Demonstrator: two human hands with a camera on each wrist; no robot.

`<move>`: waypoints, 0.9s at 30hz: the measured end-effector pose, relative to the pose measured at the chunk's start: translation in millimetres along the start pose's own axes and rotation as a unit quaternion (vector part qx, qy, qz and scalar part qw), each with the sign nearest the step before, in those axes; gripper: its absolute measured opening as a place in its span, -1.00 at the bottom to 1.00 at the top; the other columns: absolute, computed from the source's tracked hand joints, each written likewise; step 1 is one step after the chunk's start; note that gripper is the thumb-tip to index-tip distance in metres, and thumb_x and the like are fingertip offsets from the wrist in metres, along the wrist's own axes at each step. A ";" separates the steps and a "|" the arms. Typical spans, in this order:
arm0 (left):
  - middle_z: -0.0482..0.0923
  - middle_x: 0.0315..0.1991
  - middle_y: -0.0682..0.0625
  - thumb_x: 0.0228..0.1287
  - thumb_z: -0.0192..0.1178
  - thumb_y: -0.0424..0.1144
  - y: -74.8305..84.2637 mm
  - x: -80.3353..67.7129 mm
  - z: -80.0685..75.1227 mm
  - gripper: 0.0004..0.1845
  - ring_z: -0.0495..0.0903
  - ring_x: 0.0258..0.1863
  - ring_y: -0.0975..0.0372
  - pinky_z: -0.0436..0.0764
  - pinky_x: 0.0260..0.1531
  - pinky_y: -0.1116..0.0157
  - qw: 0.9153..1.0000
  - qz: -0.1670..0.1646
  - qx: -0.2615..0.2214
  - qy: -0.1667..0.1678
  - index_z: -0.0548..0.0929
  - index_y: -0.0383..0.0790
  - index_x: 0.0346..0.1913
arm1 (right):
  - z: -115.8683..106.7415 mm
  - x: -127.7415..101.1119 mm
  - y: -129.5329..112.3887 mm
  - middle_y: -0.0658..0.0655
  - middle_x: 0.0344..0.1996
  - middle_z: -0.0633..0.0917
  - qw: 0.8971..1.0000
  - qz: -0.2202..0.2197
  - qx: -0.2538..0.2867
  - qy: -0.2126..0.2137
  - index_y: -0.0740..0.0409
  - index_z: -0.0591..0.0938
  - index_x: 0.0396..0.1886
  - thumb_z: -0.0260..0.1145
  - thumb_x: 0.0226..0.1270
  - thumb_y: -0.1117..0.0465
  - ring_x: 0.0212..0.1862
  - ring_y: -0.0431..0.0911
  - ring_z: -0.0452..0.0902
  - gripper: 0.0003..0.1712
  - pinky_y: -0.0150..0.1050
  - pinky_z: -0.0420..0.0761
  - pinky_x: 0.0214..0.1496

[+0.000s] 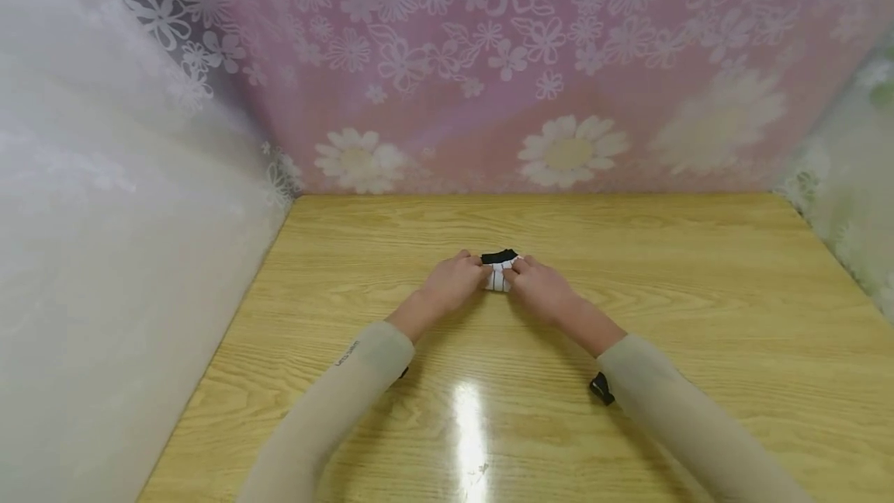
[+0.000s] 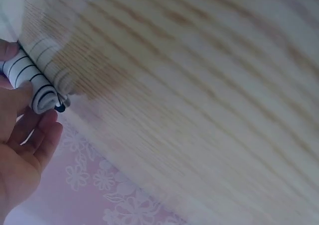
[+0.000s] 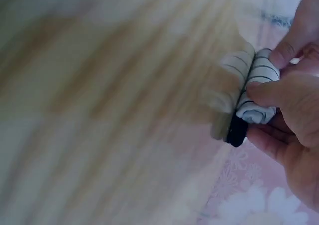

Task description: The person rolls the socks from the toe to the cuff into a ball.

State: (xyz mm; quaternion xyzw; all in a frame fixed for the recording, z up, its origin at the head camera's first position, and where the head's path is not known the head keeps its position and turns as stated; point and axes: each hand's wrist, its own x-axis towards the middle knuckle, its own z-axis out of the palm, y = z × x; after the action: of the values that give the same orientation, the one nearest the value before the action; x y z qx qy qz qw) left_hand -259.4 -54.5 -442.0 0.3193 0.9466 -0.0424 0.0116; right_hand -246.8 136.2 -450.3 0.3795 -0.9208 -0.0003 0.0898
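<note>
A small rolled-up cloth (image 1: 497, 279), white with thin dark stripes, lies on the wooden table with a black band (image 1: 499, 256) along its far side. The left hand (image 1: 454, 282) grips its left end, and the right hand (image 1: 546, 293) grips its right end. From the left wrist view, the thumb of the left hand (image 2: 20, 155) presses on the roll (image 2: 31, 79) while the other fingers reach behind it. Over in the right wrist view, the right hand (image 3: 301, 115) pinches the roll (image 3: 262, 75) the same way, near its coiled end and the black strip (image 3: 237, 130).
The wood-grain table (image 1: 698, 278) reaches back to a pink flowered wall covering (image 1: 447, 138). A pale sheet (image 1: 126, 216) borders it on the left, another (image 1: 855, 169) on the right. A black strap piece (image 1: 601, 389) shows under the right sleeve.
</note>
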 end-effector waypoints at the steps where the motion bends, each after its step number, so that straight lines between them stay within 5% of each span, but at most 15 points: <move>1: 0.63 0.03 -0.02 0.49 0.09 -0.34 0.7 0.1 0.2 -0.73 0.52 0.04 0.14 0.60 0.02 0.29 1.000 -0.001 0.002 0.000 0.68 -0.05 0.10 | 0.4 0.5 1.6 0.26 -0.20 0.64 1.000 0.000 0.010 -0.005 0.35 0.65 -0.05 0.34 0.25 0.43 -0.11 0.13 0.55 -0.74 -0.05 0.66 -0.09; 8: 0.54 0.13 -0.06 0.51 0.07 -0.32 4.9 -6.8 0.3 -0.67 0.50 0.15 0.13 0.66 -0.08 0.25 1.000 -0.006 -0.007 0.006 0.56 -0.05 0.24 | -5.6 1.3 3.6 0.21 -0.35 0.66 0.995 0.004 0.084 -0.052 0.32 0.64 -0.16 0.36 0.25 0.40 -0.24 0.10 0.64 -0.83 -0.06 0.67 -0.18; 15: 0.61 0.05 -0.03 0.48 0.12 -0.28 7.1 -9.0 0.0 -0.80 0.57 0.00 0.14 0.64 -0.05 0.26 0.998 -0.002 -0.052 0.039 0.58 -0.13 0.09 | -6.7 0.2 4.4 0.20 -0.38 0.71 0.985 0.037 0.162 -0.041 0.34 0.66 -0.12 0.25 0.38 0.38 -0.35 -0.02 0.60 -0.84 -0.12 0.61 -0.27; 23: 0.58 0.06 0.01 0.45 0.18 -0.22 6.6 -4.1 2.1 -0.76 0.50 0.07 0.18 0.59 0.04 0.32 0.999 -0.007 -0.030 0.044 0.66 -0.07 0.10 | -9.3 1.0 9.4 0.03 -0.65 0.55 0.947 0.114 0.296 -0.059 0.28 0.74 -0.16 0.21 0.45 0.31 -0.60 -0.17 0.28 -0.81 -0.32 0.30 -0.48; 27: 0.58 0.07 0.01 0.48 0.15 -0.22 6.4 -3.4 2.2 -0.77 0.49 0.08 0.18 0.59 0.05 0.32 0.999 -0.006 -0.020 0.030 0.65 -0.07 0.11 | -9.7 -2.1 5.3 0.05 -0.57 0.62 0.943 0.144 0.299 -0.034 0.32 0.74 -0.19 0.26 0.43 0.28 -0.56 -0.17 0.33 -0.80 -0.32 0.33 -0.46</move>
State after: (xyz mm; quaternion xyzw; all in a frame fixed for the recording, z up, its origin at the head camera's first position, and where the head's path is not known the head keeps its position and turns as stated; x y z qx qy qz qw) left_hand -252.8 -51.7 -444.5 0.3145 0.9491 -0.0140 -0.0106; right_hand -247.4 142.0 -440.7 0.2516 -0.9259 0.2753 -0.0598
